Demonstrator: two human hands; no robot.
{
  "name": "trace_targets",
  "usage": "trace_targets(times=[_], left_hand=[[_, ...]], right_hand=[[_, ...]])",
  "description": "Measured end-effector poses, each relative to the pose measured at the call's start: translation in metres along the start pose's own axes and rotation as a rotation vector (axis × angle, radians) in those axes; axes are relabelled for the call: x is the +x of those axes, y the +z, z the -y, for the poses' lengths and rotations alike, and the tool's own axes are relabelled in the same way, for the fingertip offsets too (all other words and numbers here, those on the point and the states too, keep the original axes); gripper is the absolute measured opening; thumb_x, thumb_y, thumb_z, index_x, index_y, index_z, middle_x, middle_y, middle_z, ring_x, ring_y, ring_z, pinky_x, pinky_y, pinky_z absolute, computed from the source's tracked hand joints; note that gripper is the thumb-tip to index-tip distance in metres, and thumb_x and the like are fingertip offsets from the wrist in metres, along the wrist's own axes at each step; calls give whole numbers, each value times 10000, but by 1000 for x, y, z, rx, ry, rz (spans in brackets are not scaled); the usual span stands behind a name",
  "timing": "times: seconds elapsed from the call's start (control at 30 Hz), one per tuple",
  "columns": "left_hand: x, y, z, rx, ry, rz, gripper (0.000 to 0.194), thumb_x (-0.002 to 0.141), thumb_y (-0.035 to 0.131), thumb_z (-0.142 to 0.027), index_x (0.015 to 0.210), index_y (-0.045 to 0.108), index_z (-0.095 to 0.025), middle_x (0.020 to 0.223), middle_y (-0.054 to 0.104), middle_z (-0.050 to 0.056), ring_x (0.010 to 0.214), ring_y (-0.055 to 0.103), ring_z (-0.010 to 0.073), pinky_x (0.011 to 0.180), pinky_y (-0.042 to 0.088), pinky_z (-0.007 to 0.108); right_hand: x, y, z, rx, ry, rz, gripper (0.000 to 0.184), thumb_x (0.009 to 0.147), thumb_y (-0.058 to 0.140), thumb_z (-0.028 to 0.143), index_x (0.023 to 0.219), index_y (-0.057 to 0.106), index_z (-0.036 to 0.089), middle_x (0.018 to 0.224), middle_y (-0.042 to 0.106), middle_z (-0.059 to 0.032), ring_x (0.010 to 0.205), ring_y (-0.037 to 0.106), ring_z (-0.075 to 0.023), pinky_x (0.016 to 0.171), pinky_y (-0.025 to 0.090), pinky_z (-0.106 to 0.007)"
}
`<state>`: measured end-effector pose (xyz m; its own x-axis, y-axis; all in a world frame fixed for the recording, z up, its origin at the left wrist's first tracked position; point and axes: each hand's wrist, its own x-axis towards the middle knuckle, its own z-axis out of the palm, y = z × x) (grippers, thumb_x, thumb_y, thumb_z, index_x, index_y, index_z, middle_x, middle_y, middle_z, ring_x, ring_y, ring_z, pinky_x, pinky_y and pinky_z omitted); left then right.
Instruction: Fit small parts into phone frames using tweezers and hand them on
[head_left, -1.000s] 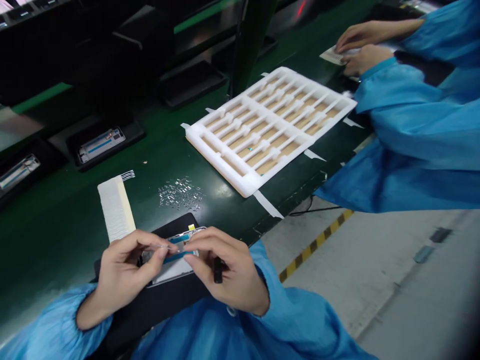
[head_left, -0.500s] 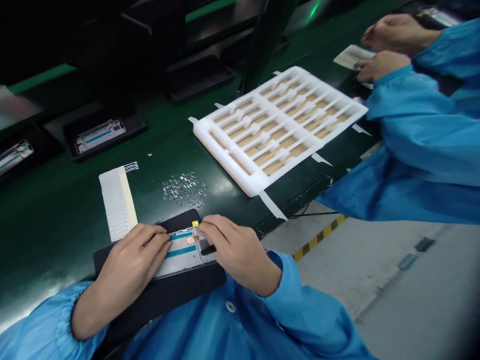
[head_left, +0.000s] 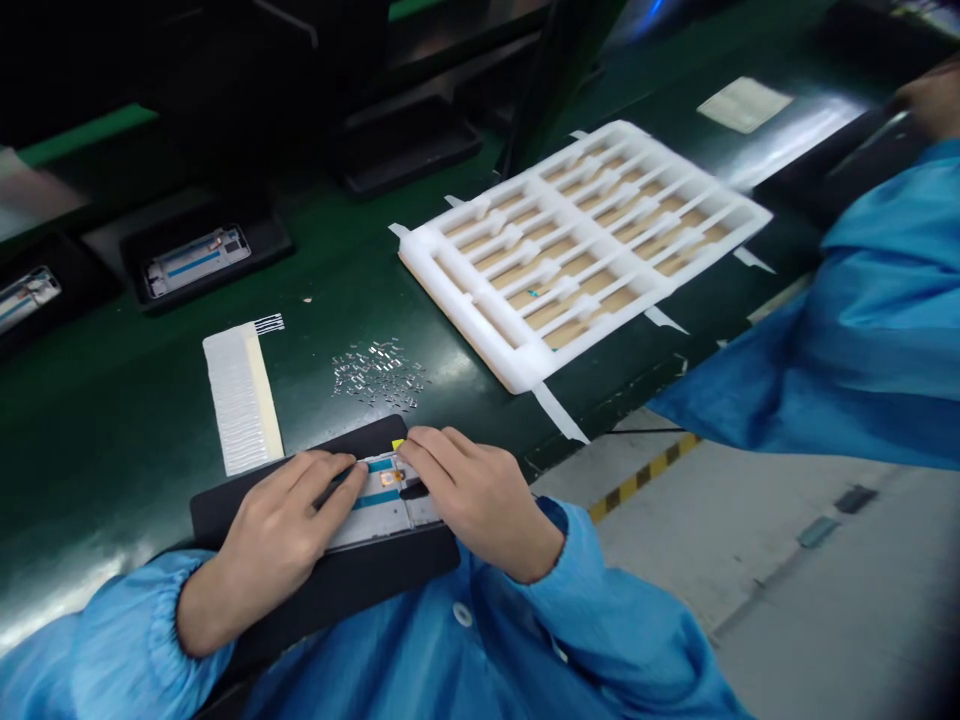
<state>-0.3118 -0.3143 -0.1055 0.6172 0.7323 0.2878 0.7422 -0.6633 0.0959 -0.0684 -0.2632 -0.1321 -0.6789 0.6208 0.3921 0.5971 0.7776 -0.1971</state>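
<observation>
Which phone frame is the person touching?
The frame under the left hand and right hand, on the black pad. The other frames lie untouched in trays farther away.

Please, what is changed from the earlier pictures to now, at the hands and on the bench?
The person's left hand and right hand came down from pinching above the phone frame and now rest on it, with the black tool under the right fingers. The co-worker's hand moved right, away from the paper card. The white foam tray and small metal parts stayed put.
</observation>
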Motion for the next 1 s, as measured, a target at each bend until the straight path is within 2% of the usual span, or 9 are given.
trace_targets(times=[0.27,0.37,0.47,0.53,0.6,0.7,0.8,0.93,1.0], left_hand=[[12,1,-2,85,64,-18,297,1004,534,-38,1262,681,-34,1095,747,179,969,721,287,879,629,421],[13,0,-3,110,84,-20,295,996,540,-31,1259,674,-21,1096,747,191,969,725,297,869,633,428],[13,-1,-2,120,98,-18,305,1016,506,-50,1275,667,-44,1096,752,182,974,734,287,865,637,416],[13,0,-2,123,101,-9,319,1028,487,-66,1296,662,-79,1103,757,166,980,737,275,868,637,402],[12,1,-1,131,101,-2,328,1032,482,-73,1309,657,-93,1115,758,160,984,737,271,872,634,398],[11,0,0,119,89,13,332,1033,492,-78,1324,651,-95,1124,753,163,990,730,277,872,627,408],[8,-8,2,0,-17,96,346,1062,533,-186,1395,619,-146,1189,737,147,1042,717,265,893,625,407],[3,-19,1,-121,-118,253,601,1029,592,-551,1513,537,-198,1396,661,150,1209,677,318,967,624,474],[2,-22,-2,-108,-117,264,588,1020,588,-562,1501,553,-225,1428,646,144,1231,674,334,957,627,491]], right_hand=[[1,-3,4,-80,-21,-47,301,1059,481,83,1012,777,109,1037,808,-117,724,635,-212,516,463,-353],[-5,-6,15,-93,13,-6,295,1045,487,89,1115,773,99,1124,805,-138,745,643,-225,510,493,-350],[-14,-9,28,-71,77,60,378,1002,463,59,1289,709,59,1279,756,-199,766,659,-242,499,525,-361],[-19,-9,31,-25,124,77,446,976,447,40,1366,663,62,1351,716,-219,773,671,-241,501,546,-361],[-22,-8,28,90,174,64,433,997,448,62,1375,656,100,1370,697,-211,837,700,-239,566,596,-354],[-22,-6,11,418,319,-120,249,1041,589,207,1251,715,161,1318,690,-175,922,722,-222,763,657,-372],[-20,0,-12,719,552,-393,169,1036,661,318,1119,762,211,1257,693,-128,895,708,-195,806,642,-379],[-20,16,-31,971,775,-703,410,1125,439,400,980,755,184,1136,702,-106,835,696,-181,774,615,-377],[-22,24,-31,939,797,-823,499,1132,371,455,915,735,191,1020,680,-91,841,676,-196,773,599,-381]])
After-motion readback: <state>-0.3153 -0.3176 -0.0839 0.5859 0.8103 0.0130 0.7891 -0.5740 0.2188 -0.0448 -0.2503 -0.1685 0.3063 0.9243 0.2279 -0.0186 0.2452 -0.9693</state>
